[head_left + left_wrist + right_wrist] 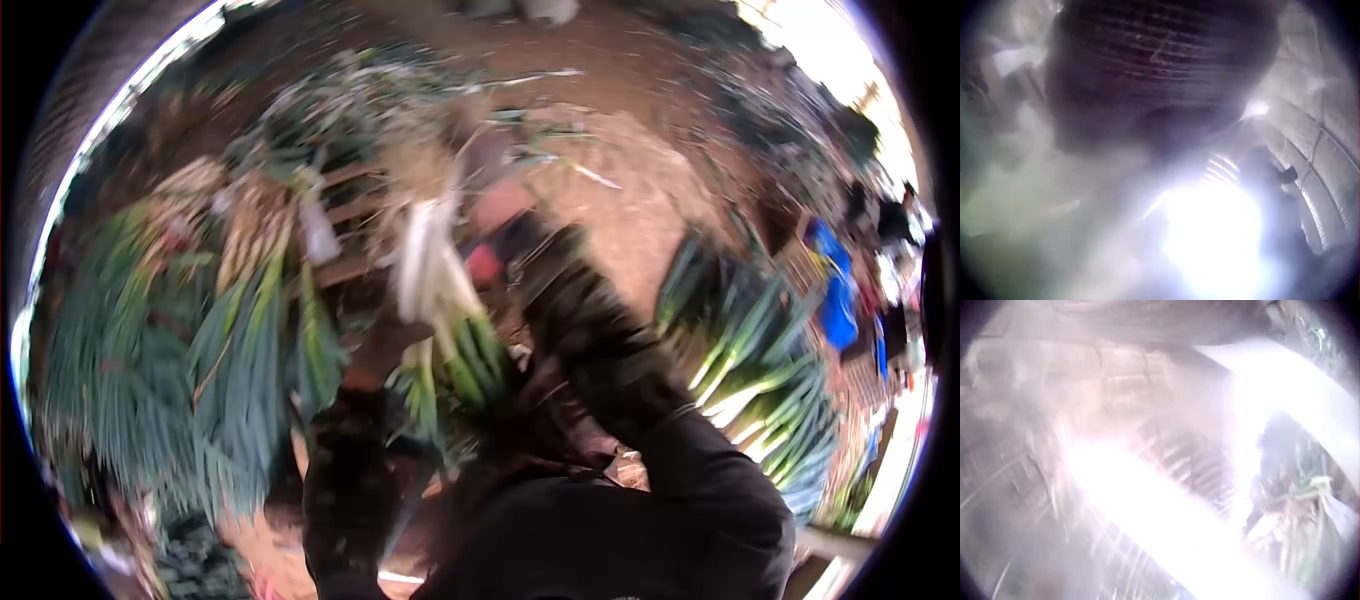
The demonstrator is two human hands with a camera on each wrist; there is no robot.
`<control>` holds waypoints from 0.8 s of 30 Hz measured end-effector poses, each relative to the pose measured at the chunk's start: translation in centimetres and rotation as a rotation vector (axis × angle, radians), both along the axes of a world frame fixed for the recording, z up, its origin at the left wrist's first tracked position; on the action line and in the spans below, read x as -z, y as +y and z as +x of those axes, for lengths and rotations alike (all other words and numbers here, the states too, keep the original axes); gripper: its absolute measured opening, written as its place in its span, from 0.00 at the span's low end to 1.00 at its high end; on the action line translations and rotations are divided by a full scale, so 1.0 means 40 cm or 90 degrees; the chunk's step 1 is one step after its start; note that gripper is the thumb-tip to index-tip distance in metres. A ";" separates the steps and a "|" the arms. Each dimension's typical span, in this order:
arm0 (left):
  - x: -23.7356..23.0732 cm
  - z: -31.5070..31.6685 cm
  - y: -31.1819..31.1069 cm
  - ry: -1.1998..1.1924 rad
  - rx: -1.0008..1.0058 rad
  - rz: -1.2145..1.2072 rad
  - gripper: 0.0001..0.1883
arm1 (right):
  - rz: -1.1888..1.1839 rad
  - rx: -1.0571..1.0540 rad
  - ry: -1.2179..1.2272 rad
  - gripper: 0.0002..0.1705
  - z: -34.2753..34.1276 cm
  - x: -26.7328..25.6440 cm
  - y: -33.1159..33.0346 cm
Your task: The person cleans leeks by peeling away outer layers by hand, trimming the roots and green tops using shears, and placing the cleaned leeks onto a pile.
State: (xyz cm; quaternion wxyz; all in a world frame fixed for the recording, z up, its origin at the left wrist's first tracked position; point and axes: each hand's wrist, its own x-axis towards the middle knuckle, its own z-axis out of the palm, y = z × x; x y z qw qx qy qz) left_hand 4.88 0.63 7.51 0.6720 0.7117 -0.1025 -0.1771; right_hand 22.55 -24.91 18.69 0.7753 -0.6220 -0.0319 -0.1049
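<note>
A few leeks with white shanks, green leaves and pale roots stand up in front of the body in the head view, roots pointing away. My left hand grips them low, where white turns to green. Close to the root end on the right is my right hand, smeared by motion; I cannot tell whether it holds anything. In the left wrist view a dark ribbed surface fills the top. Bright white shanks cross the right wrist view in glare.
Bundled leeks lie on the left, beside wooden slats. More leeks are heaped at the right. Beyond the hands are loose trimmings on brown ground. A blue item stands at far right.
</note>
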 end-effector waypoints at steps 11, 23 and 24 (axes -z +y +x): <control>-0.085 -0.003 0.028 0.004 0.082 -0.092 0.20 | 0.198 0.114 -0.190 0.14 0.254 -0.267 -0.429; -0.071 0.003 0.192 0.030 -0.043 -0.011 0.16 | -1.277 0.160 -0.386 0.61 -0.208 -0.366 -0.232; -0.094 -0.001 0.175 0.027 -0.032 -0.002 0.16 | -1.296 0.126 -0.466 0.61 -0.267 -0.380 -0.138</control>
